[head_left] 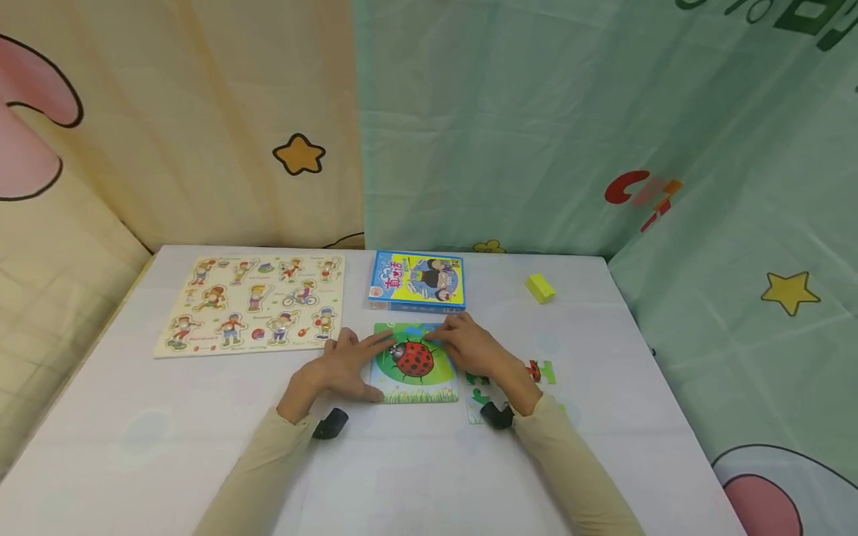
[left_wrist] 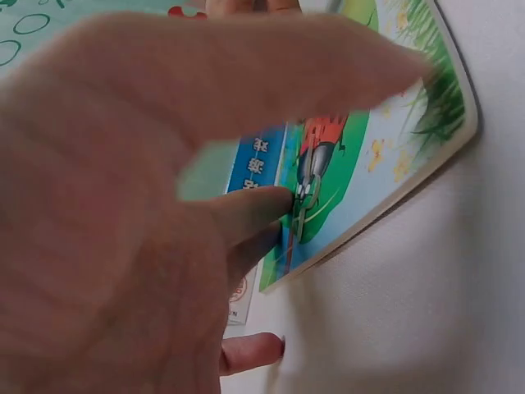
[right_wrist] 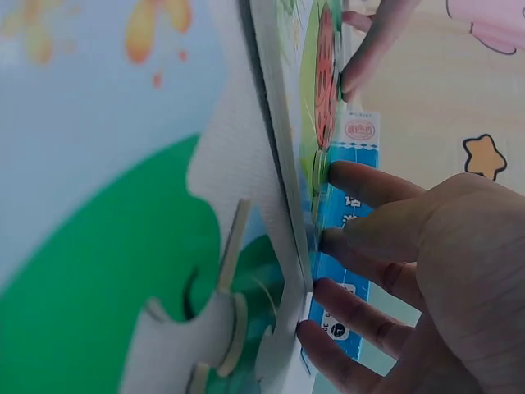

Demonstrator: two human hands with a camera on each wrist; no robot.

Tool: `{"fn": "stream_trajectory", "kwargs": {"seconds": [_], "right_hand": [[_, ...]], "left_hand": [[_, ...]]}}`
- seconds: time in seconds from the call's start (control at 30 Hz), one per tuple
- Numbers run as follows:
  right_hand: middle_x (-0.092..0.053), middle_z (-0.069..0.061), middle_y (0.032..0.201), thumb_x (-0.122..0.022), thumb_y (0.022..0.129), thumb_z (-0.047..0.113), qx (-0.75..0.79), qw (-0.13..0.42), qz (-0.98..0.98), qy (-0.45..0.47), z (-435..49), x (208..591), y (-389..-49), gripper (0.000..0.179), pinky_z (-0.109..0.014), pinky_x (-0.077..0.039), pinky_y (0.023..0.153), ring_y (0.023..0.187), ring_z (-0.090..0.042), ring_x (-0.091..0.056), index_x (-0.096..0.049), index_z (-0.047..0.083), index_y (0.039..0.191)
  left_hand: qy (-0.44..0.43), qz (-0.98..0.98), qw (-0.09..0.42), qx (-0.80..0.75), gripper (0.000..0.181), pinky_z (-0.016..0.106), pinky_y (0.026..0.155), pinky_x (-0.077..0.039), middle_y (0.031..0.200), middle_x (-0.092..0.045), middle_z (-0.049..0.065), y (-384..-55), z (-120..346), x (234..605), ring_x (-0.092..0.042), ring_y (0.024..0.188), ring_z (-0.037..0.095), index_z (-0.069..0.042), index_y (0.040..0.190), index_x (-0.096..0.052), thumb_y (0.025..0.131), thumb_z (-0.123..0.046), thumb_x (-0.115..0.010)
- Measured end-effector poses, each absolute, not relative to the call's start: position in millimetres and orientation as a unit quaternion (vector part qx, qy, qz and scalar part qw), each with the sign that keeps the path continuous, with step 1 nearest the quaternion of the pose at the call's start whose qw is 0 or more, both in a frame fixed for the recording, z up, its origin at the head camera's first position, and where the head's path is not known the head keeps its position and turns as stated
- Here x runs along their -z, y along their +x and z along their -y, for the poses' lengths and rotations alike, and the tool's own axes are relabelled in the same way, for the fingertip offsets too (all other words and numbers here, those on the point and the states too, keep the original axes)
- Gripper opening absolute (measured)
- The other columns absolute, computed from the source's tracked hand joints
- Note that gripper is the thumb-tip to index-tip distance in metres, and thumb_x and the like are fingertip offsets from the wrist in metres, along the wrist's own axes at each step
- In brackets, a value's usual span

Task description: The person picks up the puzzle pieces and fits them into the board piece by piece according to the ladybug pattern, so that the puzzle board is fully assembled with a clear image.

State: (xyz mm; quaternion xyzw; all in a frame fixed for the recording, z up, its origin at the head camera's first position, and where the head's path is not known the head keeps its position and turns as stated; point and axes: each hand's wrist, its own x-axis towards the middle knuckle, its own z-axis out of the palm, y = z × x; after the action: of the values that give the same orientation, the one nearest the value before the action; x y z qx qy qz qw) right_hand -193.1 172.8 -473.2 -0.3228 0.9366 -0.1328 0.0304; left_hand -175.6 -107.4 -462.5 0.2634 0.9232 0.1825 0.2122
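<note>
A square ladybug puzzle board (head_left: 413,372) lies flat on the white table, its picture a red spotted ladybug on a green disc over grass. My left hand (head_left: 347,365) rests at its left side, thumb by the lower corner and fingertips on the upper left part. My right hand (head_left: 472,345) touches the upper right part of the board with its fingertips. In the right wrist view, its fingers (right_wrist: 365,316) spread along the board's edge. Loose puzzle pieces (head_left: 477,402) lie right of the board, partly hidden under my right wrist.
Behind the board lies a blue and yellow box (head_left: 417,281). A large picture board (head_left: 251,301) with sports figures sits at the back left, a small yellow block (head_left: 540,288) at the back right. Printed curtains (head_left: 482,134) hang behind the table (head_left: 402,476).
</note>
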Motion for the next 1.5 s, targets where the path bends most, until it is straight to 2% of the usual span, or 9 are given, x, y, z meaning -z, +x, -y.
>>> {"fn": "stream_trajectory", "kwargs": {"seconds": [0.17, 0.4, 0.6, 0.7, 0.8, 0.87, 0.97, 1.3, 1.5], "right_hand": [[-0.06, -0.005, 0.11, -0.047, 0.103, 0.003, 0.131, 0.037, -0.935, -0.327, -172.8, 474.2, -194.4, 0.039, -0.04, -0.047, 0.091, 0.099, -0.023, -0.048, -0.069, 0.02, 0.13], [-0.058, -0.009, 0.124, -0.044, 0.1, -0.005, 0.193, 0.071, -0.921, -0.33, -183.5, 474.2, -196.6, 0.044, -0.045, -0.043, 0.103, 0.117, -0.029, -0.049, -0.067, 0.016, 0.132], [-0.055, -0.014, 0.138, -0.039, 0.1, -0.006, 0.248, 0.099, -0.904, -0.335, -193.8, 471.0, -196.8, 0.042, -0.051, -0.035, 0.114, 0.134, -0.035, -0.045, -0.068, 0.008, 0.127], [-0.057, -0.013, 0.14, -0.041, 0.102, -0.001, 0.251, 0.095, -0.901, -0.342, -197.4, 470.5, -197.7, 0.038, -0.051, -0.037, 0.113, 0.135, -0.034, -0.048, -0.067, 0.007, 0.128], [-0.059, -0.01, 0.139, -0.046, 0.104, 0.004, 0.258, 0.087, -0.9, -0.341, -202.2, 469.0, -197.6, 0.033, -0.05, -0.039, 0.111, 0.134, -0.032, -0.05, -0.067, 0.007, 0.129], [-0.06, -0.01, 0.138, -0.051, 0.103, 0.008, 0.266, 0.085, -0.899, -0.338, -206.2, 466.2, -195.8, 0.031, -0.051, -0.039, 0.111, 0.133, -0.031, -0.051, -0.066, 0.007, 0.13], [-0.061, -0.009, 0.137, -0.057, 0.102, 0.013, 0.277, 0.087, -0.9, -0.325, -212.7, 462.0, -190.7, 0.031, -0.052, -0.04, 0.111, 0.133, -0.031, -0.052, -0.066, 0.008, 0.13], [-0.064, -0.007, 0.13, -0.071, 0.093, 0.017, 0.276, 0.133, -0.912, -0.274, -235.9, 453.8, -169.4, 0.033, -0.049, -0.046, 0.102, 0.122, -0.027, -0.058, -0.068, 0.01, 0.125], [-0.066, -0.004, 0.126, -0.077, 0.089, 0.021, 0.284, 0.149, -0.909, -0.265, -248.4, 459.8, -162.1, 0.035, -0.038, -0.048, 0.09, 0.106, -0.02, -0.058, -0.07, 0.014, 0.122]], "left_hand": [[0.25, -0.921, 0.2, -0.221, 0.075, 0.038, 0.077, -0.028, 0.161, -0.035, -0.003, -179.6, 108.3, 467.7, -0.034, 0.103, 0.026, -0.023, 0.153, -0.044, 0.083, -0.031, -0.071], [0.271, -0.916, 0.142, -0.258, 0.047, 0.045, 0.084, -0.028, 0.154, -0.044, -0.001, -185.8, 110.1, 479.0, -0.036, 0.105, 0.027, -0.02, 0.145, -0.054, 0.099, -0.013, -0.048], [0.29, -0.917, 0.093, -0.258, 0.039, 0.05, 0.091, -0.026, 0.153, -0.047, 0.0, -188.4, 114.7, 486.9, -0.036, 0.117, 0.031, -0.024, 0.14, -0.059, 0.102, -0.021, -0.053], [0.288, -0.918, 0.101, -0.254, 0.048, 0.052, 0.094, -0.026, 0.155, -0.045, -0.001, -187.7, 116.5, 487.0, -0.035, 0.122, 0.032, -0.027, 0.142, -0.058, 0.095, -0.04, -0.065], [0.282, -0.918, 0.121, -0.252, 0.077, 0.056, 0.101, -0.025, 0.158, -0.041, -0.003, -186.7, 116.6, 485.0, -0.032, 0.127, 0.033, -0.03, 0.144, -0.054, 0.077, -0.057, -0.079], [0.281, -0.917, 0.13, -0.25, 0.092, 0.06, 0.104, -0.023, 0.16, -0.038, -0.003, -186.5, 116.6, 484.4, -0.031, 0.129, 0.034, -0.031, 0.146, -0.052, 0.065, -0.061, -0.086], [0.281, -0.918, 0.141, -0.24, 0.105, 0.061, 0.107, -0.021, 0.162, -0.034, -0.004, -187.2, 116.5, 484.4, -0.028, 0.132, 0.035, -0.033, 0.148, -0.049, 0.056, -0.062, -0.09], [0.284, -0.917, 0.156, -0.234, 0.112, 0.06, 0.108, -0.021, 0.164, -0.029, -0.005, -187.9, 113.9, 480.8, -0.027, 0.134, 0.035, -0.032, 0.15, -0.045, 0.053, -0.061, -0.092], [0.278, -0.917, 0.162, -0.234, 0.112, 0.062, 0.11, -0.018, 0.164, -0.029, -0.005, -187.6, 115.5, 483.4, -0.024, 0.136, 0.037, -0.033, 0.151, -0.045, 0.054, -0.06, -0.092]]}}
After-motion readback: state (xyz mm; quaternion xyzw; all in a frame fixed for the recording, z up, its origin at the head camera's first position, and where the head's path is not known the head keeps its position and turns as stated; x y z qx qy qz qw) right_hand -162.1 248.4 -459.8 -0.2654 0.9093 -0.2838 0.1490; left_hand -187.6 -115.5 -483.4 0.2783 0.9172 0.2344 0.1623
